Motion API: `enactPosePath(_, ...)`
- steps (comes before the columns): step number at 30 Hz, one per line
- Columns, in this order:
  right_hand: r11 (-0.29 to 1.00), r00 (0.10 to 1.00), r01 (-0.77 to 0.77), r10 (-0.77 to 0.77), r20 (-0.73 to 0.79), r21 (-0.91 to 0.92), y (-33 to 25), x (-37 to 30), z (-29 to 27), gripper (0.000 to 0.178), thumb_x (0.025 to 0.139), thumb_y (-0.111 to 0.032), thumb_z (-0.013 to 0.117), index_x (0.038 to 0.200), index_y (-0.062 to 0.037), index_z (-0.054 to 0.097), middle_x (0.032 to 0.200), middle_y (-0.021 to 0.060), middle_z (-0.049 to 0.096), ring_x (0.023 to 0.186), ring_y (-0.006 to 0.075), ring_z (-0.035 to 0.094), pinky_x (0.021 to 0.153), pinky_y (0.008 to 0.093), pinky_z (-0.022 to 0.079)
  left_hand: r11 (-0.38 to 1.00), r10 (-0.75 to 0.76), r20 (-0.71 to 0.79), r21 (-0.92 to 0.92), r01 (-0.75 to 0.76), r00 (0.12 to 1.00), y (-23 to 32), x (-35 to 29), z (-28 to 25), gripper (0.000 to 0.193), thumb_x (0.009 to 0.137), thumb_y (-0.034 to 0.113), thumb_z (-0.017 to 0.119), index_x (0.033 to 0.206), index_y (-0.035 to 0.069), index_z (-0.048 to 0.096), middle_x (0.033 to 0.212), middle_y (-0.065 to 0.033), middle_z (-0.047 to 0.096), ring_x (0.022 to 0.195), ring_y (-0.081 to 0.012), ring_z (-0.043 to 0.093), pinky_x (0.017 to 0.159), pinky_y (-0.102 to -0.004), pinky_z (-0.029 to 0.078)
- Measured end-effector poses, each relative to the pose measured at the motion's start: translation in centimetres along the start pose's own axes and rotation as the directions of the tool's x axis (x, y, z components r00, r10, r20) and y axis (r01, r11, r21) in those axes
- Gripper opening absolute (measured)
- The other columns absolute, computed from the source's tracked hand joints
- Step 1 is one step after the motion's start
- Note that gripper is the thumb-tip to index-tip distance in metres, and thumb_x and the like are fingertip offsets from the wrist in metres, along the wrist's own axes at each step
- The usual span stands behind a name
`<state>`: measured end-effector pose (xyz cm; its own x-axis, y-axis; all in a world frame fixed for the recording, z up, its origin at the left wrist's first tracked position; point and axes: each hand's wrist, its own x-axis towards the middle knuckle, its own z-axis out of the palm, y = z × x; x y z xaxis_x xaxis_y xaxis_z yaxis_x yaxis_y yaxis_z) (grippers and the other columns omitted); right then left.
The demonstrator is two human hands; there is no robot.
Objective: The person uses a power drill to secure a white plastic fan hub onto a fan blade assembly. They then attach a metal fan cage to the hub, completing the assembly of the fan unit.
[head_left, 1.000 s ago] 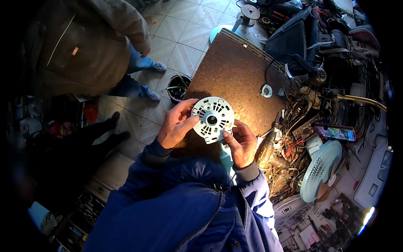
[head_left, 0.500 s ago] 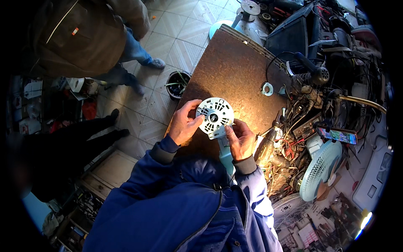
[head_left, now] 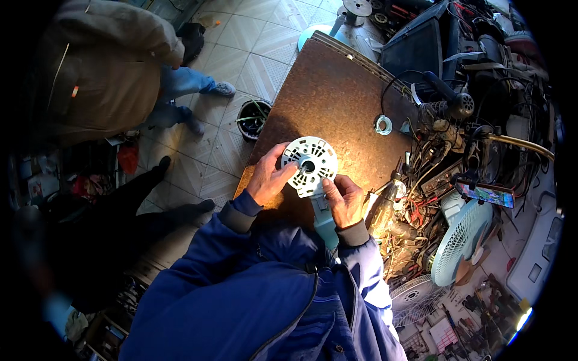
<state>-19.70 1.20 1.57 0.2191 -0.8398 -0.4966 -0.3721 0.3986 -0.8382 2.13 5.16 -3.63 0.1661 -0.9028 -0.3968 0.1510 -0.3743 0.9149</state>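
Over the near end of the brown worktable, I hold a round white slotted motor cover (head_left: 323, 157) between both hands. Its face is turned up, with a ring of slots around a dark centre hole and a thin shaft showing there. My left hand (head_left: 268, 177) grips its left rim, the thumb lying on the face near the centre. My right hand (head_left: 345, 201) pinches the lower right edge between thumb and fingers. Just below the cover is a pale blue-green fan body part (head_left: 323, 218), partly hidden by my clothing; whether it is joined to the cover I cannot tell.
A pale blue ring (head_left: 383, 125) lies on the worktable (head_left: 325, 84). Tools and cables crowd its right side, with a phone (head_left: 486, 194) and a blue fan grille (head_left: 460, 243). A bin (head_left: 253, 119) stands left of the table. Two people (head_left: 108, 78) are at the left.
The cover has tilted slightly in my hands, and its centre hole and shaft look shifted. At left, the standing person has moved leftward and the dark-clothed person's leg has shifted right.
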Motion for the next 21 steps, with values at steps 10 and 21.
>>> enactPosePath(10,0.984,0.999,-0.049,0.05,-0.001,0.169,2.4,1.2,-4.3,0.028,0.107,-0.023,0.066,0.116,0.0031,0.072,0.093,0.0027,0.074,0.083,0.0079,0.061,0.075,0.0254,0.049,0.982,0.094,0.001,0.165,-0.093,0.996,0.8,1.8,4.5,0.046,0.089,0.019,0.081,0.127,-0.003,0.067,0.116,-0.0174,0.07,0.109,-0.029,0.068,0.095,-0.0394,0.055)
enactPosePath(21,0.928,0.998,-0.037,0.055,-0.039,0.372,6.5,0.2,-6.6,0.024,0.107,-0.02,0.066,0.116,0.0011,0.073,0.093,0.0011,0.074,0.082,0.0065,0.06,0.075,0.024,0.049,0.976,0.019,0.065,0.215,-0.033,0.998,0.8,1.7,7.8,0.045,0.093,0.023,0.08,0.128,-0.003,0.068,0.123,-0.0182,0.068,0.114,-0.0287,0.064,0.101,-0.0388,0.051)
